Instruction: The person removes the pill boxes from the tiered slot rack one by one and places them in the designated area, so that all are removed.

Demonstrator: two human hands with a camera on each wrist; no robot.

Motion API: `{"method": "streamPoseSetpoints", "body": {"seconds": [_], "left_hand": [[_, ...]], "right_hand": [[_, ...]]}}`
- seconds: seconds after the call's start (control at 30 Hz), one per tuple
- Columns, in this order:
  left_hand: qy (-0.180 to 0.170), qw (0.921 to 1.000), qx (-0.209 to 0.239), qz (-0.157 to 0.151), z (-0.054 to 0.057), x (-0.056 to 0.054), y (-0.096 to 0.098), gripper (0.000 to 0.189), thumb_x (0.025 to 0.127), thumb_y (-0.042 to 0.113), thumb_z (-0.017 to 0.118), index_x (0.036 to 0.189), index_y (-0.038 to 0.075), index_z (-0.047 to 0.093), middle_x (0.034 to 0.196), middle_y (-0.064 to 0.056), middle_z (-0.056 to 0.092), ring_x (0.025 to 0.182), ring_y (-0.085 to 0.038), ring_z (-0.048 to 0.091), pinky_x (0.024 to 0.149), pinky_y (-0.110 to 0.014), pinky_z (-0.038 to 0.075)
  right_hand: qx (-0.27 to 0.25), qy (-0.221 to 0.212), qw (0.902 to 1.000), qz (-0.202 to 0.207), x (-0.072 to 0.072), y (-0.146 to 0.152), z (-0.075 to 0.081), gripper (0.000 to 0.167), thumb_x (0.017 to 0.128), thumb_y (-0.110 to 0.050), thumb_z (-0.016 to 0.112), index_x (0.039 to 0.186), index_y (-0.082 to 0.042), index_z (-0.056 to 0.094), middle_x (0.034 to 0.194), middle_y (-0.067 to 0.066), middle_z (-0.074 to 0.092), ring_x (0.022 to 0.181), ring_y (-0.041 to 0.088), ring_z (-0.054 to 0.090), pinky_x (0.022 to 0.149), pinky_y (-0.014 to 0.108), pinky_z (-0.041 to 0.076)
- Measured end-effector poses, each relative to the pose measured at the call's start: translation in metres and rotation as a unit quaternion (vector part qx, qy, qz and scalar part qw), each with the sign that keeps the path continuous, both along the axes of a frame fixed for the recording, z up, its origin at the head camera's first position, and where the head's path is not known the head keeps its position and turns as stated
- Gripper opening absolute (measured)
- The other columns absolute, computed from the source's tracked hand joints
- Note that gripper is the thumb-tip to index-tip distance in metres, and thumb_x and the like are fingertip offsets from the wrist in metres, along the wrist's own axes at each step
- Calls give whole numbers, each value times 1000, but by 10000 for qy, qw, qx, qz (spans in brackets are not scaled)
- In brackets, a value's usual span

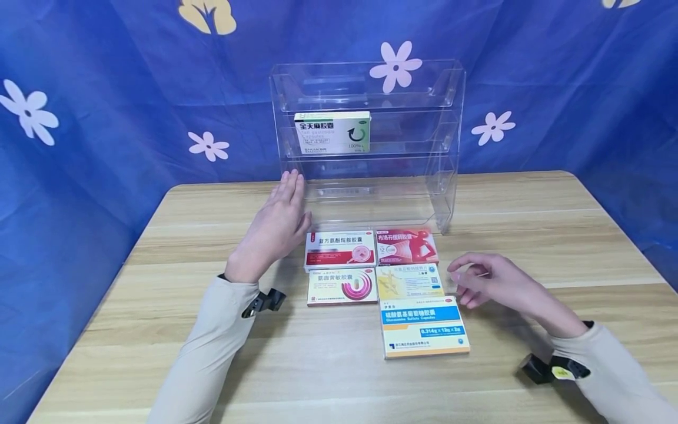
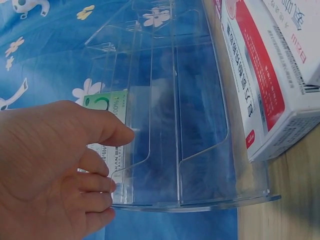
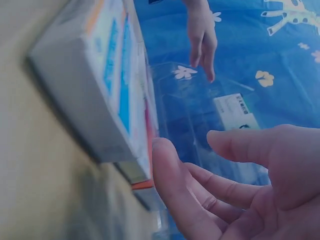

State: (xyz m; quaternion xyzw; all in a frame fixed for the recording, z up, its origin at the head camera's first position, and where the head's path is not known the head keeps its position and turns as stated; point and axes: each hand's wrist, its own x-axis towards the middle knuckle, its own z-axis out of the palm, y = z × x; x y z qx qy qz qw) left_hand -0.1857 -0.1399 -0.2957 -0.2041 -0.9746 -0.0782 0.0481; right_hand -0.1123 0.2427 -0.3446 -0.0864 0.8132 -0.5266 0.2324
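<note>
My left hand (image 1: 275,221) rests its extended fingers along the left side of a clear plastic tiered rack (image 1: 447,176). Leaning in one of the rack's upper tiers is a green-and-white capsule box (image 1: 332,134). My right hand (image 1: 489,282) hovers, fingers loosely bent and holding nothing, just right of a yellow-and-white medicine box (image 1: 409,281). Below that one lies a blue-and-white glucosamine capsule box (image 1: 424,327). Closer to the rack are a red-and-white box (image 1: 340,248) and a red box (image 1: 406,246); a white box with a magenta ring (image 1: 341,287) sits at left.
All these loose boxes lie close together on a light wood-grain table (image 1: 529,212), in front of the rack. Behind the table hangs a blue curtain (image 1: 132,106) with flower prints. Each wrist carries a small black camera, such as the right wrist camera (image 1: 536,369).
</note>
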Motion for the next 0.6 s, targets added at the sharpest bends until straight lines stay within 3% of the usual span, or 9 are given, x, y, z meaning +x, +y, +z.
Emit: {"method": "streamPoseSetpoints", "body": {"seconds": [0.33,0.6], "left_hand": [[-8,9999,124,59,0,0,0,66,105,35,30,149,-11,12,157,-27,7,146,-37,4,120,-44,6],[-5,9998,177,51,-1,1,0,67,106,38,23,149,-11,14,157,-27,7,146,-36,3,120,-42,4]], "right_hand": [[356,433,9983,175,-15,-23,23,35,94,-13,62,124,5,57,88,17,68,75,26,67,69,38,61],[326,756,9964,179,-31,-39,38,29,94,-9,60,119,7,58,95,23,68,78,34,69,72,45,60]]}}
